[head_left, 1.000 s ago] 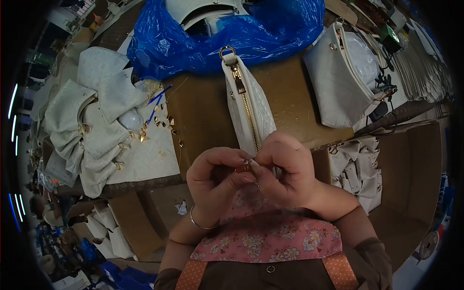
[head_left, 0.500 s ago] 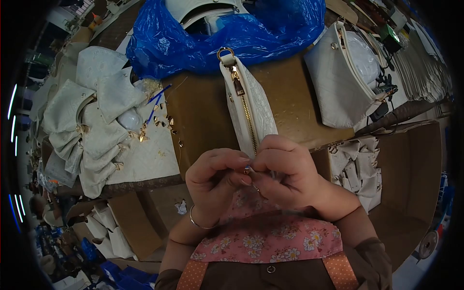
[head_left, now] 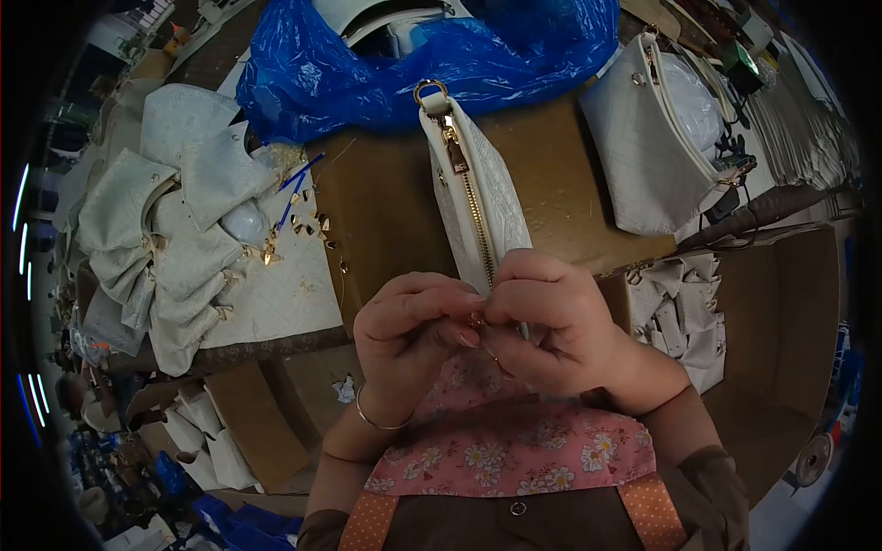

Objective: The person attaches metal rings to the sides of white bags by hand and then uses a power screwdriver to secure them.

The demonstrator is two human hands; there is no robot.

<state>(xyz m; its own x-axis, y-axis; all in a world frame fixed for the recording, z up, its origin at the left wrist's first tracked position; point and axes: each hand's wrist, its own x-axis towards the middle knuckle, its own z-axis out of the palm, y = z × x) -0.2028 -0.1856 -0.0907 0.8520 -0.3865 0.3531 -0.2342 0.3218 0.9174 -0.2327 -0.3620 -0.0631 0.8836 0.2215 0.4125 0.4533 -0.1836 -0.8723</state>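
Observation:
A white bag with a gold zipper (head_left: pixel 478 197) stands upright on the brown board, its zip running toward me and a gold ring at its far end. At its near end, my left hand (head_left: pixel 413 331) and my right hand (head_left: pixel 551 321) meet fingertip to fingertip. Both are closed in a pinch around a small gold-coloured piece (head_left: pixel 476 319), mostly hidden between the fingers. The near end of the bag is hidden behind my hands.
Blue plastic (head_left: pixel 340 96) lies behind the bag. White pieces (head_left: pixel 193 239) are piled left, with small gold parts (head_left: pixel 322 223) beside them. Another white bag (head_left: pixel 634 138) stands at right. Cardboard boxes (head_left: pixel 781 321) with white pieces sit lower right and lower left.
The bag's far end has shifted slightly away from me. My hands stay together in nearly the same place, and the blue bit between the fingertips no longer shows.

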